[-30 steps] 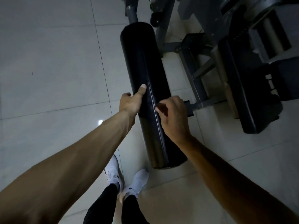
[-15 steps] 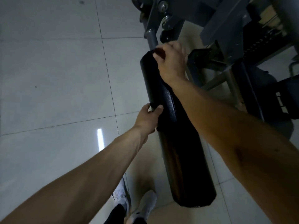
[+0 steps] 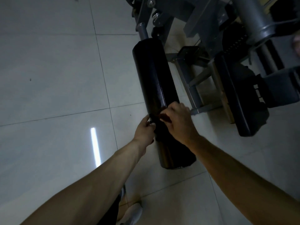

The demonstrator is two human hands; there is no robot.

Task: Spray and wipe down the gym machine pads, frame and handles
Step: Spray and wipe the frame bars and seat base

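A long black roller pad (image 3: 154,70) juts out from the grey machine frame (image 3: 191,88) toward me, above the tiled floor. My right hand (image 3: 180,122) lies on top of the pad near its near end, fingers curled round a dark cloth (image 3: 159,127) pressed against the vinyl. My left hand (image 3: 144,129) grips the pad's left side just beside the cloth, its fingertips touching the cloth's edge. The dim light makes the cloth hard to tell apart from the pad. No spray bottle is in view.
A black seat pad (image 3: 240,98) and grey posts (image 3: 250,18) of the machine stand to the right. Pale floor tiles (image 3: 56,78) spread out on the left. My white shoes (image 3: 133,211) are below the pad's near end.
My right hand has come back from the far end of the roller pad to its near part with the cloth. My left hand stays on the pad's left side.
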